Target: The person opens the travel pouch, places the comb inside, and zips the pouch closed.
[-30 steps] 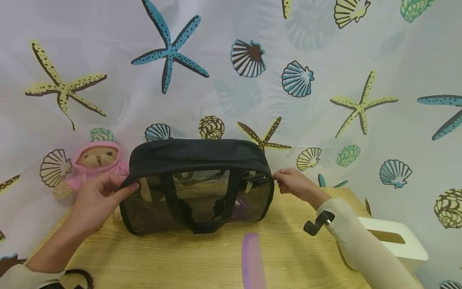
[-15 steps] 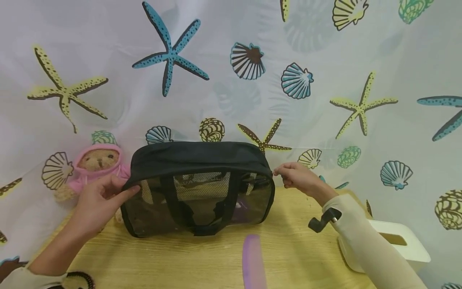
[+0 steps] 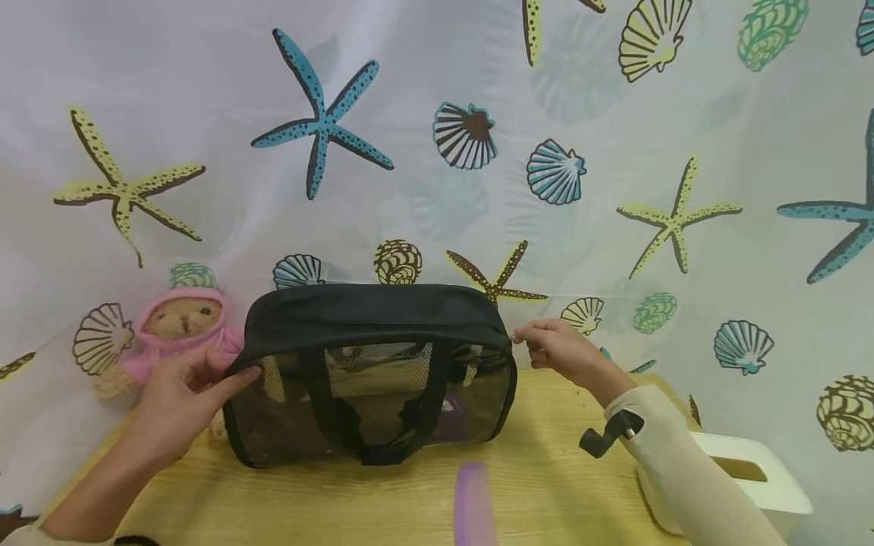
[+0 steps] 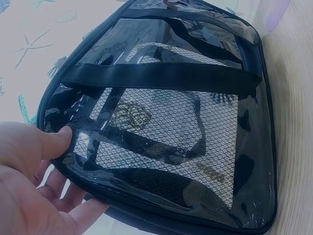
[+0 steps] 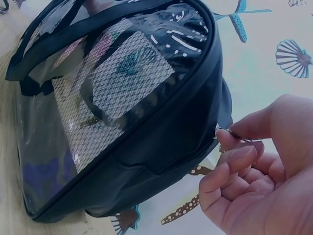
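A black bag [image 3: 382, 307] with see-through sides and a mesh pocket stands upright on the wooden table. Its carry strap [image 4: 161, 78] hangs down over the front. At the bag's upper left corner, my left hand [image 3: 177, 402] grips the edge, thumb in front and fingers behind. My right hand [image 3: 563, 350] is at the opposite end. Between thumb and index finger it pinches a small metal zipper pull [image 5: 239, 137], its other fingers curled. The bag's top looks closed from the head camera. Something purple [image 5: 49, 171] shows dimly through the clear side.
A teddy bear [image 3: 183, 322] in a pink hoodie sits behind my left hand. In front of the bag lies a translucent purple strip-like object [image 3: 474, 504]. A white tissue box [image 3: 785, 493] stands by my right forearm. Behind everything hangs a seashell-patterned curtain [image 3: 410, 45].
The whole head view has shifted, so everything sits slightly lower. Both hands keep their holds on the bag and the zipper pull, which hardly move relative to the table.
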Action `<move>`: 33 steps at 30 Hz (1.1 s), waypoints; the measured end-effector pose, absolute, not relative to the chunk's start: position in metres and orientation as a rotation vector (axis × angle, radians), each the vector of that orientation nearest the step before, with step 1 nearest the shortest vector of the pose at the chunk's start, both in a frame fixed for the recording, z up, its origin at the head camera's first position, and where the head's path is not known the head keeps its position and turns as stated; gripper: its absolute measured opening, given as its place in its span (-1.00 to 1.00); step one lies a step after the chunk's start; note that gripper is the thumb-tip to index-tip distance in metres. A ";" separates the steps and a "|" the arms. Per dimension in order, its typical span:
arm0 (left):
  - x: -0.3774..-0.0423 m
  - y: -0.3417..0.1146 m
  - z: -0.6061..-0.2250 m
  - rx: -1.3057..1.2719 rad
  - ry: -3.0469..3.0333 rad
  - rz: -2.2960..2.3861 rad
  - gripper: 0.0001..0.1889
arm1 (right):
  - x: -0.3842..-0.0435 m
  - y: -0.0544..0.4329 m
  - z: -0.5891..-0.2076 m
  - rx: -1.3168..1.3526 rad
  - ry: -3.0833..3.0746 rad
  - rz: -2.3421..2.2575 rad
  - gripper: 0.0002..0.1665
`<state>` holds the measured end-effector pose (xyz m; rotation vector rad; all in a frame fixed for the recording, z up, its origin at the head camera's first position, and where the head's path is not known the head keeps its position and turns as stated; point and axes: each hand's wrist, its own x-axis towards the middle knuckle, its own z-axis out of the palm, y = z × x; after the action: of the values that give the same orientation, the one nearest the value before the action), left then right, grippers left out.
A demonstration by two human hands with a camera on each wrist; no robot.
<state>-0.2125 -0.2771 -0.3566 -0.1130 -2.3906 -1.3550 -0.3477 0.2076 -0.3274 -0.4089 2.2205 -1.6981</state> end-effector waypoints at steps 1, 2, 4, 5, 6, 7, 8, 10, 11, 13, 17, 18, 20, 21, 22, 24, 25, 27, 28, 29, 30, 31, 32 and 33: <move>-0.213 -0.277 -0.357 -0.116 -2.383 -1.361 -0.71 | -0.347 0.207 -0.325 -0.410 2.212 -1.703 -0.72; -0.213 -0.278 -0.357 -0.125 -2.374 -1.368 -0.73 | -0.347 0.207 -0.323 -0.417 2.205 -1.703 -0.71; -0.214 -0.278 -0.358 -0.144 -2.359 -1.371 -0.77 | -0.347 0.206 -0.320 -0.427 2.189 -1.706 -0.70; -0.214 -0.277 -0.359 -0.150 -2.353 -1.368 -0.78 | -0.347 0.206 -0.319 -0.429 2.179 -1.707 -0.70; -0.214 -0.277 -0.359 -0.155 -2.350 -1.366 -0.79 | -0.347 0.206 -0.318 -0.429 2.171 -1.710 -0.70; -0.214 -0.278 -0.360 -0.156 -2.348 -1.364 -0.81 | -0.347 0.206 -0.316 -0.430 2.164 -1.708 -0.70; -0.214 -0.278 -0.360 -0.158 -2.351 -1.357 -0.81 | -0.347 0.206 -0.316 -0.436 2.157 -1.705 -0.70; -0.213 -0.279 -0.360 -0.154 -2.358 -1.350 -0.81 | -0.346 0.205 -0.314 -0.434 2.147 -1.699 -0.70; -0.213 -0.279 -0.359 -0.150 -2.363 -1.350 -0.81 | -0.346 0.205 -0.313 -0.438 2.145 -1.693 -0.69; -0.212 -0.279 -0.359 -0.146 -2.370 -1.353 -0.80 | -0.345 0.204 -0.310 -0.454 2.151 -1.673 -0.68; -0.212 -0.278 -0.359 -0.142 -2.376 -1.343 -0.74 | -0.344 0.202 -0.305 -0.473 2.168 -1.657 -0.65; -0.213 -0.278 -0.359 -0.144 -2.373 -1.343 -0.74 | -0.344 0.202 -0.303 -0.479 2.173 -1.654 -0.65; -0.214 -0.277 -0.359 -0.152 -2.365 -1.346 -0.74 | -0.344 0.201 -0.299 -0.488 2.178 -1.654 -0.65; -0.214 -0.277 -0.358 -0.159 -2.359 -1.353 -0.75 | -0.345 0.200 -0.298 -0.491 2.181 -1.652 -0.64; -0.214 -0.276 -0.358 -0.164 -2.352 -1.358 -0.77 | -0.345 0.200 -0.297 -0.495 2.181 -1.650 -0.65; -0.215 -0.276 -0.359 -0.173 -2.339 -1.379 -0.82 | -0.344 0.199 -0.296 -0.502 2.177 -1.649 -0.64; -0.215 -0.276 -0.360 -0.177 -2.336 -1.384 -0.83 | -0.344 0.198 -0.295 -0.505 2.173 -1.650 -0.64; -0.214 -0.277 -0.361 -0.171 -2.336 -1.385 -0.84 | -0.343 0.196 -0.295 -0.512 2.164 -1.643 -0.63; -0.214 -0.277 -0.361 -0.166 -2.339 -1.384 -0.84 | -0.343 0.195 -0.295 -0.520 2.162 -1.636 -0.62; -0.213 -0.278 -0.361 -0.161 -2.343 -1.383 -0.83 | -0.343 0.194 -0.294 -0.523 2.162 -1.628 -0.61; -0.213 -0.279 -0.362 -0.157 -2.345 -1.381 -0.83 | -0.343 0.192 -0.293 -0.522 2.166 -1.620 -0.60; -0.212 -0.279 -0.362 -0.155 -2.346 -1.382 -0.84 | -0.342 0.191 -0.293 -0.520 2.171 -1.613 -0.59; -0.212 -0.280 -0.362 -0.154 -2.346 -1.384 -0.84 | -0.342 0.190 -0.292 -0.519 2.177 -1.606 -0.58; -0.212 -0.280 -0.362 -0.154 -2.345 -1.384 -0.84 | -0.341 0.188 -0.291 -0.515 2.180 -1.603 -0.57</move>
<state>-0.2115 -0.2802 -0.3619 -0.1537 -2.3449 -1.3839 -0.3412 0.1880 -0.2913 -0.5155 2.1795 -1.6033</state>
